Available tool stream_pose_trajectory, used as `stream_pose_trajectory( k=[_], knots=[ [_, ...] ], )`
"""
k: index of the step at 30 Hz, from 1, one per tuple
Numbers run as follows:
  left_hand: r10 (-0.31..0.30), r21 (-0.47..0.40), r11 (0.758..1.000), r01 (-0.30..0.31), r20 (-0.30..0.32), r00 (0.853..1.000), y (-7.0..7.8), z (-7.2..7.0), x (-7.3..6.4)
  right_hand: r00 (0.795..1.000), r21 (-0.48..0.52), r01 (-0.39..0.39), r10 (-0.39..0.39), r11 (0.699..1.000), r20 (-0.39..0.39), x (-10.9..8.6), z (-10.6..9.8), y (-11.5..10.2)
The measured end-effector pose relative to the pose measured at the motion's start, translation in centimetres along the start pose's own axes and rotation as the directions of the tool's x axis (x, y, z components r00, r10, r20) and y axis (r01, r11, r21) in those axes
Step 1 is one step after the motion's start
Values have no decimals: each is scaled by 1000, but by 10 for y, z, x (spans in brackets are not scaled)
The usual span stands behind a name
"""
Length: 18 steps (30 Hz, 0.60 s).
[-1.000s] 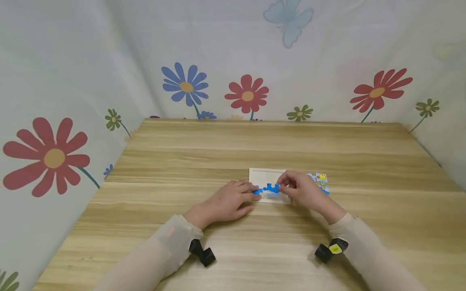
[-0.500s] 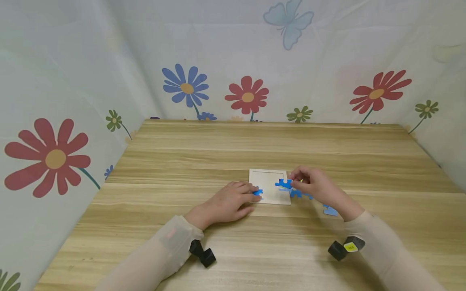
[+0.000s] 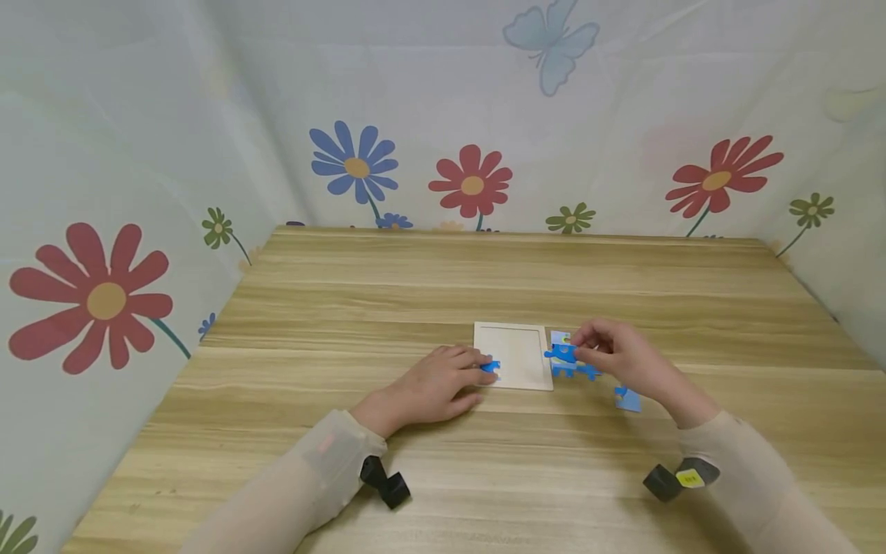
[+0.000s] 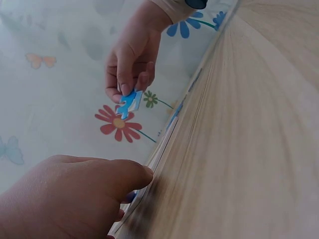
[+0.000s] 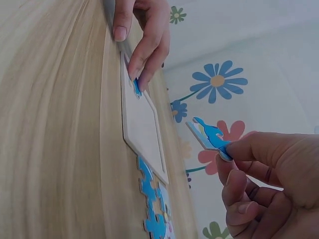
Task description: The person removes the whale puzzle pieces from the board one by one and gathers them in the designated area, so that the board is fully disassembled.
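Note:
A square, pale wooden puzzle tray [image 3: 517, 350] lies flat on the table. My left hand [image 3: 436, 385] rests at its left side, fingertips touching a blue puzzle piece [image 3: 492, 366] in the tray's near left corner. Just right of the tray, my right hand [image 3: 626, 362] pinches another blue puzzle piece [image 5: 212, 137] between thumb and fingers. In the right wrist view that piece is raised off the table, with a pale strip along one edge. Loose puzzle pieces [image 5: 152, 196] lie below it beside the tray, partly covered by the right hand in the head view.
A separate light-blue puzzle piece [image 3: 628, 400] lies nearer me, below the right hand. The wood-grain table [image 3: 388, 292] reaches back to a white curtain [image 3: 415, 85] printed with flowers. Each sleeve carries a black wrist camera [image 3: 662, 483].
My right hand has carried its pinched piece rightward, from over the tray to above the loose pieces, uncovering the tray and the separate light-blue piece. The left hand has stayed in place.

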<state>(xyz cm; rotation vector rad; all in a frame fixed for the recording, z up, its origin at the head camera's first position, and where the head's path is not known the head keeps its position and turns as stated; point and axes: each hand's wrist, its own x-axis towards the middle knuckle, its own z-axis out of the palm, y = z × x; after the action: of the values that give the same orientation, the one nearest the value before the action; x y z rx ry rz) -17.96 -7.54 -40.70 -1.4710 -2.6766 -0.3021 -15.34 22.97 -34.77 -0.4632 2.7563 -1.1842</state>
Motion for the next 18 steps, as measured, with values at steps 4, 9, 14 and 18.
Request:
stream_pose_trajectory(
  k=[4,9,14,18],
  knots=[
    [-1,-5,1000,1,0,1000,0,0,0,1000,1,3,-3,1000,-2,-6,-2,6],
    [-6,-5,1000,6,9,1000,0,0,0,1000,-5,10,-10,1000,-5,-11,-4,13],
    [-10,-5,1000,10,8,1000,0,1,1,1000,-7,15,-15,1000,7,-16,-4,18],
    [-8,-3,1000,8,3,1000,0,1,1,1000,-13,-1,1,1000,20,-20,-3,22]
  ],
)
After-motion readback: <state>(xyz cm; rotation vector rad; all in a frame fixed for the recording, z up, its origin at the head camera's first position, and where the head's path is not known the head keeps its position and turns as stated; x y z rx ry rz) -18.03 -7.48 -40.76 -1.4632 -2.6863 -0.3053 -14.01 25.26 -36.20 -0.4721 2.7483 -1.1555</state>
